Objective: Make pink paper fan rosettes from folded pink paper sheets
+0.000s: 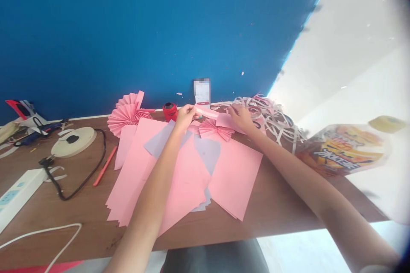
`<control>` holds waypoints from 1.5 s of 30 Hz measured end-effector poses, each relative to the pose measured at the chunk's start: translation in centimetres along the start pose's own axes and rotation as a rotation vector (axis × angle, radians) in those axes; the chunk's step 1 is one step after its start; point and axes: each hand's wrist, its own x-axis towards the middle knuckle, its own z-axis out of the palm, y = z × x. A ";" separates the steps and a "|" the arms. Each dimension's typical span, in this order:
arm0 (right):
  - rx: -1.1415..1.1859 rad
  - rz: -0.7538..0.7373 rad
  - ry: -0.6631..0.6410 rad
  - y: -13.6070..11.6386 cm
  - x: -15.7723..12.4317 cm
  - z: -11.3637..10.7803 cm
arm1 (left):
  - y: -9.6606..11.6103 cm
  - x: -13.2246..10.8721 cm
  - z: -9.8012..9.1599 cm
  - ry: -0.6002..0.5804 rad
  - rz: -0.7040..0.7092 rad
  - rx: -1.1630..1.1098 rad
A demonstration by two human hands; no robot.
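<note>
My left hand [185, 118] is closed in a pinch on the left end of a narrow pink paper strip [207, 112], which has a paler band along it. To the right, my right hand [241, 117] has its fingers curled together above a pink paper piece [226, 121]; what lies between the fingertips is too small to make out. Just below the strip, a pleated pink paper fan [216, 130] rests on the stacked pink sheets [237, 170]. Grey-blue sheets [208, 153] show among them.
Pleated pink fans [126, 115], a red roll-shaped object [170, 111] and a phone [202, 91] stand toward the wall. Tangled paper strips [272, 115] and a large bottle [346, 149] are right. Leftward lie a red pen [105, 166], a corded round disc [80, 145] and a power strip [19, 196].
</note>
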 end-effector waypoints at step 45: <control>0.509 -0.144 0.189 -0.1 -0.9 3.5 | -4.6 -0.5 -0.4 -0.015 0.407 0.374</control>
